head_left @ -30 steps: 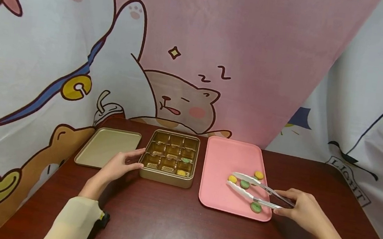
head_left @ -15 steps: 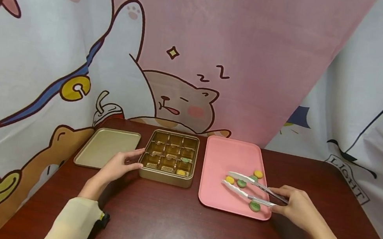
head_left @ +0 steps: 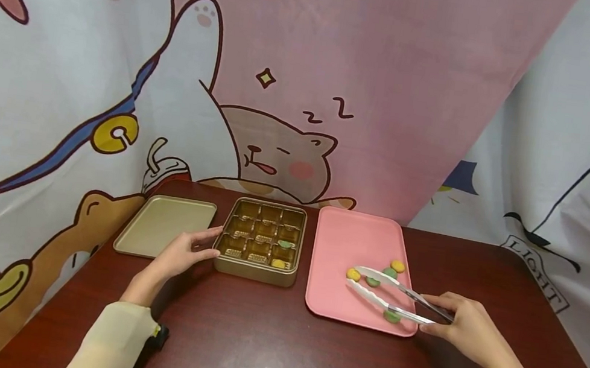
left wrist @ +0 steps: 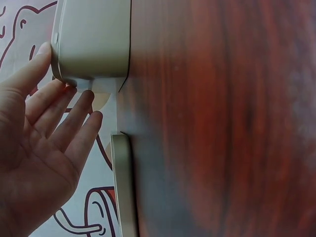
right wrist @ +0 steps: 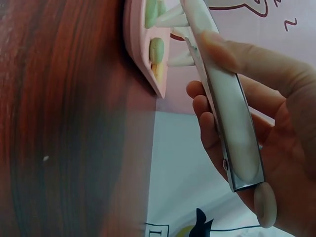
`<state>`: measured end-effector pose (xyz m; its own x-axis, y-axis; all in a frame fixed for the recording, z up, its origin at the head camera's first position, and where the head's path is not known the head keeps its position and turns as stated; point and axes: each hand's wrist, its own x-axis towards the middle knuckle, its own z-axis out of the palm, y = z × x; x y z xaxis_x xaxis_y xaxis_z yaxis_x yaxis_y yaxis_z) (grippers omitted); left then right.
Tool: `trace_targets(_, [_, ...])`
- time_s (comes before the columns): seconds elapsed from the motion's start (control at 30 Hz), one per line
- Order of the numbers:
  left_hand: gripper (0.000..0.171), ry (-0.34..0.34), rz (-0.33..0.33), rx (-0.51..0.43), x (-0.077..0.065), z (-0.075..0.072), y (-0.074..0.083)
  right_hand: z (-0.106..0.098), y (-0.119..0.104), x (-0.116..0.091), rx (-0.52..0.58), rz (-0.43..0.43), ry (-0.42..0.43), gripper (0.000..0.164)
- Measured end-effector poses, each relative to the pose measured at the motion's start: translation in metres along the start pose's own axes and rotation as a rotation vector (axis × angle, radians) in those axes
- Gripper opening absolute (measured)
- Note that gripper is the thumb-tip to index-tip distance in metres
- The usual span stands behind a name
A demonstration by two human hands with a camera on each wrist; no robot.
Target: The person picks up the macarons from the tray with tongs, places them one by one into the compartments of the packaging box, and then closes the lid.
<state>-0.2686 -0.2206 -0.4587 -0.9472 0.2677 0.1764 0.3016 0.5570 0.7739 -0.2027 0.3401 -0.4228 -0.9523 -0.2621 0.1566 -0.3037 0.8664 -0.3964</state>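
My left hand [head_left: 181,257] rests against the left side of a gold tin [head_left: 254,272], its fingers fairly straight and thumb at the rim in the left wrist view. The tin's divided insert holds a green macaron [head_left: 285,244] and a yellow macaron [head_left: 278,263] in its right column. My right hand [head_left: 467,325] grips metal tongs [right wrist: 232,123] with pale tips. Their jaws stand apart over a pink tray [head_left: 340,238]. One yellow macaron [head_left: 352,275] sits at the tips and a green macaron [head_left: 372,282] between the arms; whether the tips touch them I cannot tell.
A gold lid [head_left: 167,227] lies left of the tin. On the tray's right side are another yellow macaron [head_left: 398,266] and two green macarons, one [head_left: 391,317] partly under the lower tong arm. A printed cloth [head_left: 287,153] hangs behind the dark wooden table [head_left: 255,337].
My right hand and the tongs shifted a little left, then back right. The left hand stayed at the tin. The head view moved slightly.
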Motion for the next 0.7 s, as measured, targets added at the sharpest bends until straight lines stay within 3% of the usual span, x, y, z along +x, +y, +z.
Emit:
trace_targets(0.5, [0.055, 0.003, 0.000, -0.006, -0.001, -0.001, 0.003, 0.009, -0.006, 0.009, 0.019, -0.108, 0.072, 0.044])
trace_targets(0.7, [0.055, 0.004, -0.009, -0.008, -0.001, -0.001, 0.004, 0.010, -0.010, 0.011, 0.023, -0.099, 0.040, 0.045])
